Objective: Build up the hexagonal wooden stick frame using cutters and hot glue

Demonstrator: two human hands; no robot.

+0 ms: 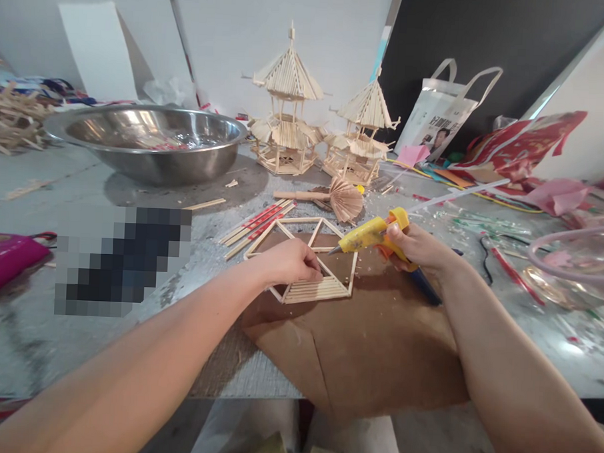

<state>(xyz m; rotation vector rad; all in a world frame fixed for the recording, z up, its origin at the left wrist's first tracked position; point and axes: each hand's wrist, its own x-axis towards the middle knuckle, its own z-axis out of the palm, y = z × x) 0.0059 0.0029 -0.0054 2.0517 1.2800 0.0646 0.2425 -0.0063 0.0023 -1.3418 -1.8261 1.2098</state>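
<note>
A flat polygon frame of pale wooden sticks (350,274) lies on brown cardboard, with spokes meeting near its middle. One wedge of the frame is filled by a row of parallel sticks (313,291). My left hand (296,261) is closed over this row, its fingertips pinched on the innermost wooden stick, which they partly hide. In my right hand (415,246) is a yellow glue gun (364,234), gripped by the handle. Its nozzle points left, just above the frame and close to my left fingers. A clear glue stick (453,196) sticks out of its back.
Loose sticks (254,226), some with red wrapping, lie beyond the frame. Two stick pagodas (286,129) stand behind a folded paper fan (346,200). A steel basin (169,157) is at the left; a clear plastic container (580,265) and scraps are at the right. Brown cardboard (376,363) overhangs the front edge.
</note>
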